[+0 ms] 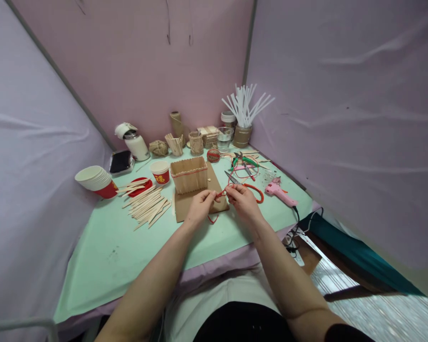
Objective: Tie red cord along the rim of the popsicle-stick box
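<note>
Single paper cup [160,177]: center left of frame; red band carries yellow characters, too small to read.
Stacked paper cups [97,180]: left of frame, tipped on their side; red on the lowest visible cup, no wording legible.
Left-hand grip [207,197]: center of frame; closed to a fingertip pinch on red cord [221,194].
Right-hand grip [235,193]: just right of the left one; thumb and fingers likewise pinched together on the cord.
Cord position: short span between the two pinches, center of frame; a loose bit shows below, and thin loops lie to the upper right.
Craft-stick box [189,182]: center of frame, upright and uncovered on a cardboard sheet [185,207], just beyond the left hand.
Scissors [259,194]: orange-red handle just right of the right hand.
Glue gun [280,193]: right of center; pink body, no lettering discernible.
Loose craft sticks [148,206]: center left, spread on the worktop [128,266].
Green-handled pliers [238,164]: right of center, among the cord loops.
</note>
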Demonstrator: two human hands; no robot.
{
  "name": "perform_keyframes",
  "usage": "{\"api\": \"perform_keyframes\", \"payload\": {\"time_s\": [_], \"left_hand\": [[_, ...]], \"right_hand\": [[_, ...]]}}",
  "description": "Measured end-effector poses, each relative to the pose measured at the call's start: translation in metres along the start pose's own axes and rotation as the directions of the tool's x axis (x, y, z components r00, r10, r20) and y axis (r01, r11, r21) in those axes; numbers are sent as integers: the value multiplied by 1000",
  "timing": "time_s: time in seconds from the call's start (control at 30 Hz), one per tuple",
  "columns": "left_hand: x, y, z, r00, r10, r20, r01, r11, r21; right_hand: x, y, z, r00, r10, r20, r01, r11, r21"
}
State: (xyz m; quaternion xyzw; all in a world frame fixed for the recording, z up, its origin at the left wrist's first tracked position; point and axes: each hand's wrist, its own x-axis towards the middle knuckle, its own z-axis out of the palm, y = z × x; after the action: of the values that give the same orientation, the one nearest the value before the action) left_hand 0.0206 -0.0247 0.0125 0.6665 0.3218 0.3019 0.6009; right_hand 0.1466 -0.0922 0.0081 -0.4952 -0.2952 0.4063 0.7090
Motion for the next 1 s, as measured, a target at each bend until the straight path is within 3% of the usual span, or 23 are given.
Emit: {"api": "perform_keyframes", "payload": {"time_s": [0.3, 0.57, 0.77, 1.0], "left_hand": [[0, -2, -3, 998, -35, -43, 30, 994, -109], [2, -1, -7, 994, -74, 80, 100, 911, -400], [-1, 6, -8, 979, -100, 178, 169, 888, -428], [-2, 9, -9, 979, -91, 185, 167, 876, -452]], "right_hand": [[-5, -6, 5, 997, -73, 25, 76, 985, -156], [-5, -4, 0, 967, -163, 194, 230, 886, -403], [-1, 2, -5, 965, -256, 64, 252, 823, -509], [4, 12, -14, 949, -310, -59, 217, 778, -590]]}}
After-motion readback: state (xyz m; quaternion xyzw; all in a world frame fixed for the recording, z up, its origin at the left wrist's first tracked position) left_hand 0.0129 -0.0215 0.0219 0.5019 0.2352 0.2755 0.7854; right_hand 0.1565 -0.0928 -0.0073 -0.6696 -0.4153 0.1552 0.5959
